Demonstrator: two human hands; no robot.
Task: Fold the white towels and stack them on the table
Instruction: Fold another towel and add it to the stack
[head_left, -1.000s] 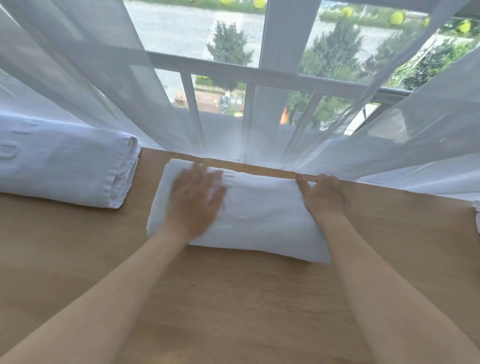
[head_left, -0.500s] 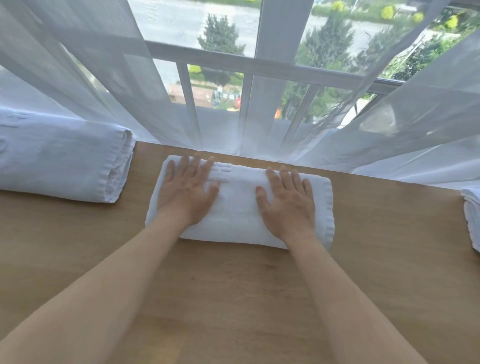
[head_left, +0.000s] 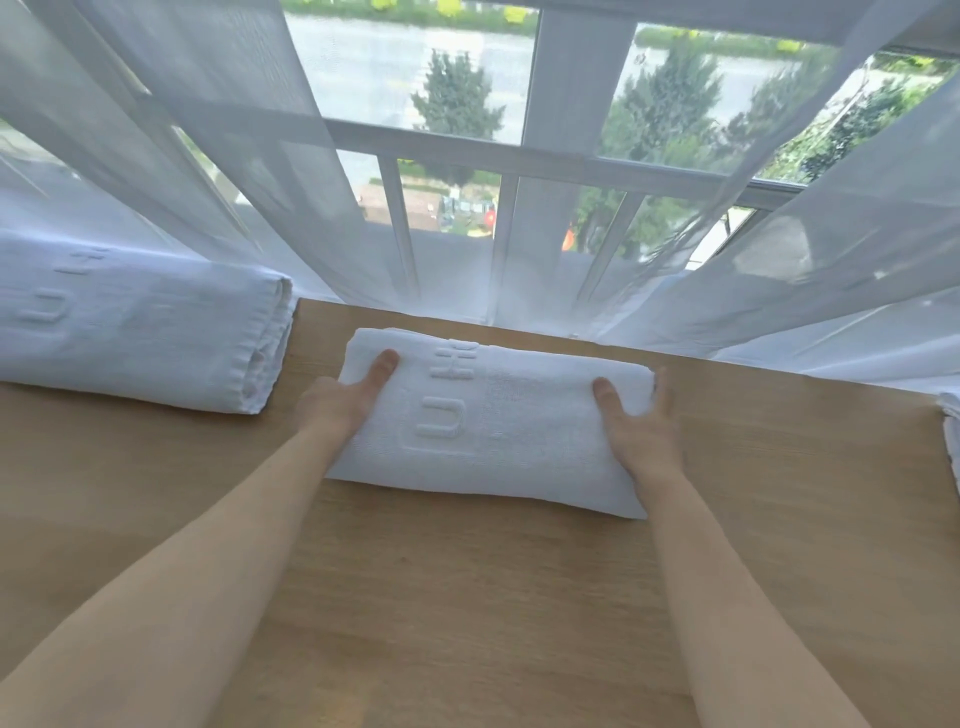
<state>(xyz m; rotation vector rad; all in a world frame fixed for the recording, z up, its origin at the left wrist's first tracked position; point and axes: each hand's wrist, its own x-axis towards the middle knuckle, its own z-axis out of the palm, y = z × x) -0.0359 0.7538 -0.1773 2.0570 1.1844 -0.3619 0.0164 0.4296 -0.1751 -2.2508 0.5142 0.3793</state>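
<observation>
- Head view: folded white terry towel with raised lettering lies at frame centre on the light wooden table.
- Left hand grasps its left end, thumb on top.
- Right hand grasps its right end.
- Stack of folded white towels sits at mid-left.

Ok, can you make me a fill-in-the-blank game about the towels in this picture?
1. The left hand and right hand each grip one ____ of the folded towel.
2. That towel lies on a ____ table.
3. The bigger folded towel lies to the ____ of it.
4. Behind the table hang sheer white ____.

Missing words: end; wooden; left; curtains
</observation>
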